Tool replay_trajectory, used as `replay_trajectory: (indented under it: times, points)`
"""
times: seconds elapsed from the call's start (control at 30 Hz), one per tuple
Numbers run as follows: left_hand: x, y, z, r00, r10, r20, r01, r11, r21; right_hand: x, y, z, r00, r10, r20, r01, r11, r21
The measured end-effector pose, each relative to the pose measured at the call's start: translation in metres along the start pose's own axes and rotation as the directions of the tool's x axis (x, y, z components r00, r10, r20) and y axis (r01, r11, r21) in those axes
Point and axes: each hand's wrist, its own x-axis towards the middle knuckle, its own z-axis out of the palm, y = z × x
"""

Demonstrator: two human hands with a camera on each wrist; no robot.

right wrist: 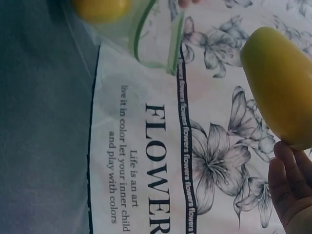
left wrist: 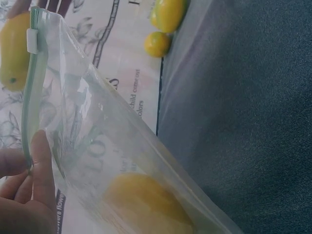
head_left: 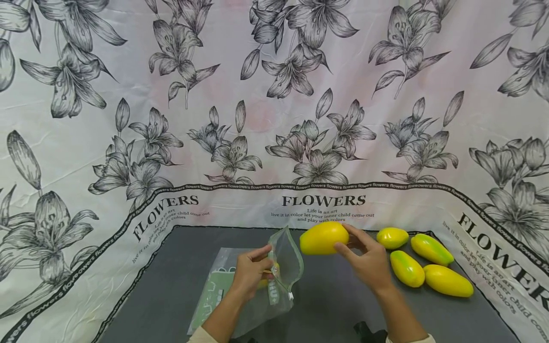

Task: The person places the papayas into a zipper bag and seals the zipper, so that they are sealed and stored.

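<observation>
My left hand (head_left: pixel 246 275) pinches the open mouth of a clear slider zip bag (head_left: pixel 268 312) with a green rim. The bag stretches from the hand down over the dark table. One yellow mango (left wrist: pixel 148 204) shows through the plastic in the left wrist view. My right hand (head_left: pixel 370 261) grips another yellow mango (head_left: pixel 323 239) by its right end. This mango is held in the air just right of the bag's mouth, outside it. In the right wrist view, fingertips (right wrist: pixel 282 151) touch one end of it.
Several yellow mangoes, some tinged green, lie on the right of the dark table (head_left: pixel 150 295), including the nearest mango (head_left: pixel 448 281). A green printed sheet or panel (head_left: pixel 216 290) shows at the bag's left. Flower-printed cloth (head_left: pixel 231 205) rises behind and beside the table.
</observation>
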Motion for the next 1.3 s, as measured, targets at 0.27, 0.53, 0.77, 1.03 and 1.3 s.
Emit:
replay_trajectory:
  times: [0.27,0.53,0.77,1.03,1.3]
  points:
    - [-0.001,0.001,0.001,1.000,-0.003,-0.011,0.003,1.000,0.012,-0.005,-0.004,0.018,1.000,-0.015,0.008,0.015,1.000,0.002]
    - [-0.002,0.000,0.001,1.000,-0.022,-0.018,0.023,1.000,0.009,-0.015,0.006,0.041,0.999,0.012,0.031,-0.013,1.000,0.004]
    - [-0.002,0.000,0.001,1.000,-0.016,-0.018,0.016,1.000,0.013,-0.029,0.043,0.062,0.999,0.033,0.035,-0.034,0.999,0.021]
    - [0.000,0.003,0.000,0.999,-0.006,-0.032,0.006,1.000,0.006,-0.032,0.028,0.067,0.998,0.026,0.049,-0.030,0.995,0.090]
    - [0.002,0.007,0.002,0.999,-0.003,-0.035,0.003,1.000,-0.004,-0.043,0.050,0.084,0.992,0.115,0.060,-0.120,0.989,0.084]
